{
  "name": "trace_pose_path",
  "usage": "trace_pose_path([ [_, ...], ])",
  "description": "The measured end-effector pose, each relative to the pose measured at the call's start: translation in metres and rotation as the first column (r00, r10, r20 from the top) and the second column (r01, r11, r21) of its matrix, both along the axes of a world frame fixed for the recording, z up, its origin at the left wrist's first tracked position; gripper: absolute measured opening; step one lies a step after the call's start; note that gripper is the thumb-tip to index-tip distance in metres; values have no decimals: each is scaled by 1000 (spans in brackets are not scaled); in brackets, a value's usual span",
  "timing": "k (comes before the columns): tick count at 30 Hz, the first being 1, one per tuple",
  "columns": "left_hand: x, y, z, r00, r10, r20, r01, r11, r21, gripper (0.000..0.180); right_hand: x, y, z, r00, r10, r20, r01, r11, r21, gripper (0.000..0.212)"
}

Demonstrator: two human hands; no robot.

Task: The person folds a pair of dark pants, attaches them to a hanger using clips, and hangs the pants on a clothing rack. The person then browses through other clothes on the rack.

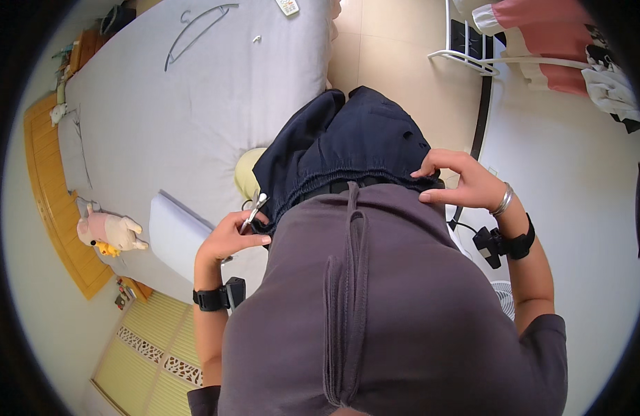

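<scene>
A dark navy garment (368, 139) with a gathered elastic waistband is spread in front of my waist, against my dark grey-brown top. My left hand (226, 239) grips the waistband's left end, thumb stretched toward me and the other fingers partly hidden by cloth. Over those fingers is a slim silver metal piece (252, 211), like small scissors, with a pale tip; whether the hand holds it too is unclear. At the opposite end, my right hand (465, 182) has the waistband between thumb and fingers. Small dark spots show on the cloth near that hand.
A bed with a pale grey sheet (195, 125) fills the left, bearing a grey hanger (195, 31), a white remote (288, 7) and a plush toy (112, 230). Beside the garment is a yellow-green rounded thing (248, 173). A white rack (465, 62) with clothes stands far right.
</scene>
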State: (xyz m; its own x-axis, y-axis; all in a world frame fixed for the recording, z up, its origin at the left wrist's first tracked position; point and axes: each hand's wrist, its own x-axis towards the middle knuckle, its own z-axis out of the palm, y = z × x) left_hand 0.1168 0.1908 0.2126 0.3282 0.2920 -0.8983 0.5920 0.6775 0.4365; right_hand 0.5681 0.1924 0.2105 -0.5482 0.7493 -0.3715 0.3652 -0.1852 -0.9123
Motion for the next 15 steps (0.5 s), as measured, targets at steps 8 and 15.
trace_pose_path([
  [8, 22, -2, 2, 972, 225, 69, -235, 935, 267, 19, -11, -11, -7, 992, -129, 14, 129, 992, 12, 16],
  [15, 15, 32, 37, 939, 299, 171, -343, 769, 540, 19, -6, 41, 20, 979, 56, 198, -116, 945, 305, 14],
])
